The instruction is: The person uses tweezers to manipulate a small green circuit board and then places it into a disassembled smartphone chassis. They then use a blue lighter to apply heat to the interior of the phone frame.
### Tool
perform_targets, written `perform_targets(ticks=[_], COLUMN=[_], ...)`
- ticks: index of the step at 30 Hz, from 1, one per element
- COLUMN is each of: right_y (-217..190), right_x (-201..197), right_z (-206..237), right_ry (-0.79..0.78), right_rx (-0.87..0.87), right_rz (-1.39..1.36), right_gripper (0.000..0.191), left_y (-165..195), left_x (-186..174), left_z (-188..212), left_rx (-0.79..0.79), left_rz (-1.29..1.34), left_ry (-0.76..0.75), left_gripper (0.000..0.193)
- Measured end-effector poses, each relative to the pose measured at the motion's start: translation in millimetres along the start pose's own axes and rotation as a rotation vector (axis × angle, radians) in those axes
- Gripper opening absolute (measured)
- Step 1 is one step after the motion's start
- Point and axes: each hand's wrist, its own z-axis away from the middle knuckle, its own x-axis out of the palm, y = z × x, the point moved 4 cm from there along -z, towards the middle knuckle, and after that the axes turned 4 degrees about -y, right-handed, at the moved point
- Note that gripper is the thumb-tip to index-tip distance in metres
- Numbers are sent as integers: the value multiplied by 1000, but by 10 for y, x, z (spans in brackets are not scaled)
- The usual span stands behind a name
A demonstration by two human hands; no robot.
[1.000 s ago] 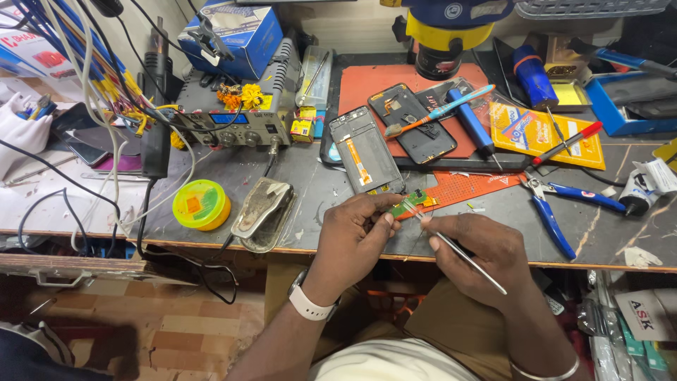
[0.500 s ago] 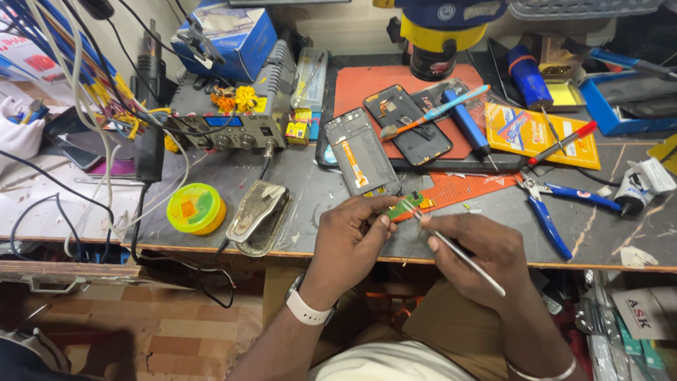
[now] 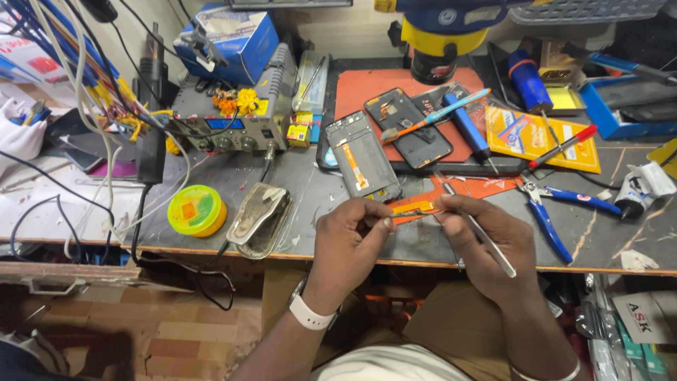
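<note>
**Pinching a thin flex strip over the counter edge**

I am holding a small orange flex strip (image 3: 415, 209) between the thumb and fingertips of my left hand (image 3: 349, 243), just above the front edge of the counter (image 3: 233, 180). My left fingers are clenched lightly on its near end. My right hand (image 3: 486, 236) is gripping a slim metal tool (image 3: 486, 240), probably tweezers, though the tips are too small to tell, and its point is touching the strip's far end.

The strip is looking feather-light, thin and floppy, so I am judging that it is creasing or tearing easily if squeezed hard or bent sharply. I am taking it by its edges and its wider end, keeping off the fine contacts.

An opened phone frame (image 3: 363, 156) is lying just beyond my hands, beside the red mat (image 3: 367, 88). Blue-handled pliers (image 3: 550, 208) are resting to my right, and a yellow-green round tin (image 3: 196, 210) is sitting well to the left.
</note>
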Motion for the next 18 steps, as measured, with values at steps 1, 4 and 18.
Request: perform_targets(ticks=[1,4,18], right_y=[2,8,167], right_x=[0,-3,-64], right_z=[-20,-3,26], right_ry=[-46,-124,-18], right_rx=[-8,19,39], right_rz=[-14,93,-32], right_gripper=[29,31,22], left_y=[37,155,171], left_x=[5,46,49], left_z=[0,91,88], left_rx=[71,262,241], left_rz=[-16,-129,-27], left_ry=[22,80,-58], left_gripper=[8,9,18])
